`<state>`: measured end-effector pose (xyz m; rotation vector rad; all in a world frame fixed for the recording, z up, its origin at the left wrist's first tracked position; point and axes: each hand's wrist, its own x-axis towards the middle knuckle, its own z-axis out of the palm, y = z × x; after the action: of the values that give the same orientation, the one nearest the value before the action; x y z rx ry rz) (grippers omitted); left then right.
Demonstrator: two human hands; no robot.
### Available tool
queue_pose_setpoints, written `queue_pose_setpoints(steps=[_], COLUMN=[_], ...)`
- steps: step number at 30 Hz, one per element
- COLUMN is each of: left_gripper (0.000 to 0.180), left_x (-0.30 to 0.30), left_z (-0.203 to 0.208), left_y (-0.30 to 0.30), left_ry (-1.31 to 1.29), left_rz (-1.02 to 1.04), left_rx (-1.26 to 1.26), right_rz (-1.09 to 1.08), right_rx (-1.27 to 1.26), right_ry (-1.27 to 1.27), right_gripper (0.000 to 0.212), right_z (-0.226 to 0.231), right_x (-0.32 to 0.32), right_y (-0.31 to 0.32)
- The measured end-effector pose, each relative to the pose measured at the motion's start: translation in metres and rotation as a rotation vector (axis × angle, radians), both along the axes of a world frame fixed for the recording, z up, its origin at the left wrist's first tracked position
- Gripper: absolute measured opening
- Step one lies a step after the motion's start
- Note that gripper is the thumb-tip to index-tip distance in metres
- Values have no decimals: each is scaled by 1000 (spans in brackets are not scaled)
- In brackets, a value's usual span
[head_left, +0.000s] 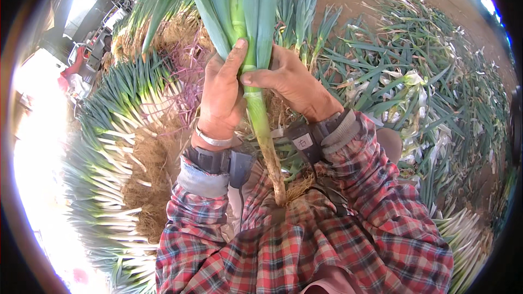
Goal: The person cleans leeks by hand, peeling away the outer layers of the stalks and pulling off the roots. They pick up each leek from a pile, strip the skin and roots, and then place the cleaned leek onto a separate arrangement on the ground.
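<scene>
A large green onion [256, 111] stands between my hands, its green leaves pointing away from me and its soil-stained root end close to my lap. My left hand [220, 90] is closed round the stalk from the left, thumb laid along it where the leaves fan out. From the other side my right hand [294, 83] grips the same stalk, its thumb pressed across it just below the left thumb. The fingers of both hands are partly hidden behind the leaves. Pale roots [300, 185] spread beside the stalk's lower end.
A long curved row of trimmed green onions [117, 179] lies at the left, roots inward. Untrimmed onions [171, 22] stand at the far left, more [305, 19] beyond my right hand. Stripped leaves [430, 92] heap up at the right; white-stalked onions [463, 239] lie lower right.
</scene>
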<state>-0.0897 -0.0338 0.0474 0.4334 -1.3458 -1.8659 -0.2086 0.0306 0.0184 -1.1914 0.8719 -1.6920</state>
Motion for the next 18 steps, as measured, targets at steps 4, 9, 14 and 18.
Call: queue_pose_setpoints(steps=[4,9,14,18], left_gripper=[31,33,37,43], left_x=[1,-8,-22,-29], left_z=[-10,-9,-6,-21], left_y=[-8,-5,-7,-24], left_ry=[-100,-56,-172,-39], left_rz=[119,13,-169,-254], left_rx=[-42,72,-61,71], right_rz=[-190,-197,-146,-288], right_rx=[95,10,87,9], right_ry=[310,151,25,254], right_gripper=[32,20,26,19], right_z=[5,-18,-18,-40], right_x=[13,10,-4,-18], right_y=[13,33,46,23])
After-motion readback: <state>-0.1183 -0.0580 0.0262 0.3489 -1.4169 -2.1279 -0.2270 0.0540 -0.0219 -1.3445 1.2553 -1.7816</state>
